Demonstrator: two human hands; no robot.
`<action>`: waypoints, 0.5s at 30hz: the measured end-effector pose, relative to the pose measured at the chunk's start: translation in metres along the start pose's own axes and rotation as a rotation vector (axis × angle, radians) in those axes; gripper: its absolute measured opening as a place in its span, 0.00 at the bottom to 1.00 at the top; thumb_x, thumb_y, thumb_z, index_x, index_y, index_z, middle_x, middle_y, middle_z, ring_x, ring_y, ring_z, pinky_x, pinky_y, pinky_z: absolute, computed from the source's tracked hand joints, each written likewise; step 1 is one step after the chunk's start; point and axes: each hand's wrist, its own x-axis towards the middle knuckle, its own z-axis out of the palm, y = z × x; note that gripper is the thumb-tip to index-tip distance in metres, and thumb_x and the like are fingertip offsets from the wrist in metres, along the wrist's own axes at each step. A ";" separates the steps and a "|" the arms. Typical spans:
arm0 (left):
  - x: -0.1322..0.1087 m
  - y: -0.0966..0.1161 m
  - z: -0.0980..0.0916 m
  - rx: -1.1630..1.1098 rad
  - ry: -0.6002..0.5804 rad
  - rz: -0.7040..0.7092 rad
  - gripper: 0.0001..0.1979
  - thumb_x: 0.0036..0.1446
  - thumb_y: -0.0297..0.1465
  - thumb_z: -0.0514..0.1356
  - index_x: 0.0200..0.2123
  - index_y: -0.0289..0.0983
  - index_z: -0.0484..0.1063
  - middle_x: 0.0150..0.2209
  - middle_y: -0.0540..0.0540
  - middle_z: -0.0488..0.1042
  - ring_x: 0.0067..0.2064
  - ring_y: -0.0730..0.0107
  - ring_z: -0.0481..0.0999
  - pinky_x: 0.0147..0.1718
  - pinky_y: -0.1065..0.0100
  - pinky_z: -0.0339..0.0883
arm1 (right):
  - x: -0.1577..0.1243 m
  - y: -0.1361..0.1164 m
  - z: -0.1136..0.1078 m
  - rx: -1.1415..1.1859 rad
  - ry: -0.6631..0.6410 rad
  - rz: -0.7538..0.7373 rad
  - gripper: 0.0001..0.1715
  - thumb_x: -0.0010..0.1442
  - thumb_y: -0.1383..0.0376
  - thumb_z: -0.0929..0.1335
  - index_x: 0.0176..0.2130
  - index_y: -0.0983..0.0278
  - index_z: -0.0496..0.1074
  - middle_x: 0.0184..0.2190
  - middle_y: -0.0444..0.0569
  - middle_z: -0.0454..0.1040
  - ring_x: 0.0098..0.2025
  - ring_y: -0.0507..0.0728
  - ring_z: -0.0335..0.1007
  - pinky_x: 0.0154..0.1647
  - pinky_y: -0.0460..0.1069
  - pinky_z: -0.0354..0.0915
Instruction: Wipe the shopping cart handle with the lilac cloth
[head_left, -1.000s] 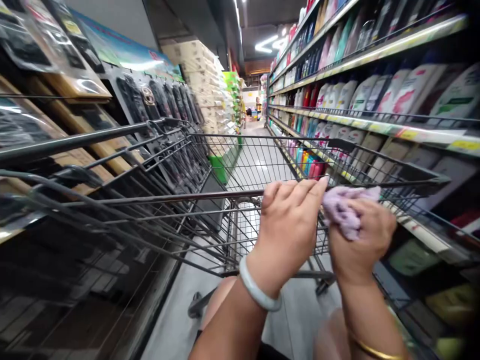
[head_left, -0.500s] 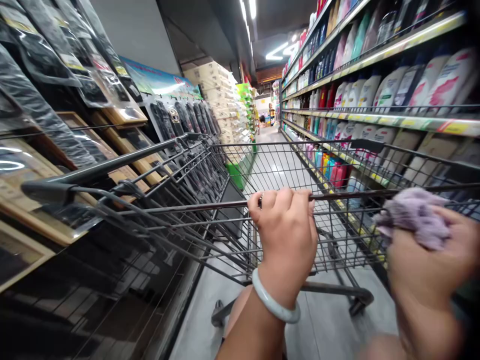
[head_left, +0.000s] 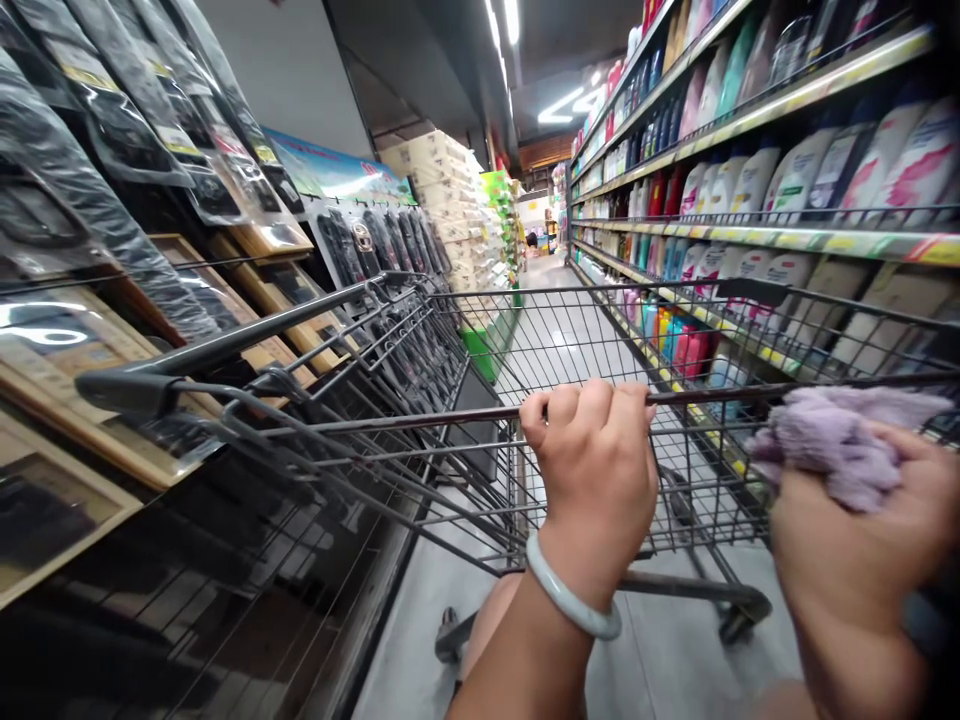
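My left hand [head_left: 596, 460], with a pale bangle [head_left: 574, 595] on its wrist, is closed round the dark top rail of the wire shopping cart [head_left: 420, 418]. To its right, my right hand [head_left: 862, 540] grips a crumpled light purple cloth [head_left: 840, 440], pressed against the same rail. The cloth partly hides the rail there. Toward the left side of the view the cart's thick grey handle [head_left: 240, 330] sticks out. Wire mesh makes up the basket, and the floor shows through it.
Shelves of bottles [head_left: 795, 180] line the right side. On the left hang packaged goods above wooden-framed boxes [head_left: 67, 380]. Beyond them stand stacked cartons [head_left: 450, 200] and a green stand [head_left: 480, 350]. The aisle floor [head_left: 555, 330] runs ahead between them.
The cart, my left hand and the shelves appear slightly farther right in the view. Purple cloth now spreads farther right over the rail, still in my right hand.
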 end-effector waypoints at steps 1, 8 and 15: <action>0.000 -0.001 0.001 0.000 0.004 0.003 0.06 0.67 0.34 0.58 0.43 0.46 0.75 0.35 0.52 0.76 0.41 0.66 0.69 0.49 0.55 0.51 | -0.004 -0.009 -0.001 0.019 -0.051 -0.052 0.30 0.43 0.64 0.79 0.48 0.61 0.77 0.42 0.57 0.79 0.48 0.71 0.75 0.50 0.66 0.70; 0.001 -0.005 0.005 0.009 0.029 0.018 0.05 0.67 0.34 0.59 0.43 0.46 0.75 0.34 0.52 0.76 0.41 0.65 0.68 0.49 0.55 0.50 | -0.008 -0.042 -0.008 0.133 -0.299 -0.359 0.15 0.57 0.65 0.74 0.46 0.56 0.76 0.42 0.51 0.77 0.47 0.64 0.75 0.51 0.61 0.67; 0.001 -0.004 0.004 0.006 0.029 0.021 0.07 0.68 0.34 0.57 0.44 0.46 0.76 0.34 0.51 0.76 0.41 0.65 0.68 0.48 0.55 0.50 | -0.011 -0.018 -0.007 0.057 -0.164 -0.174 0.23 0.50 0.68 0.74 0.47 0.60 0.75 0.41 0.54 0.74 0.47 0.68 0.72 0.49 0.65 0.67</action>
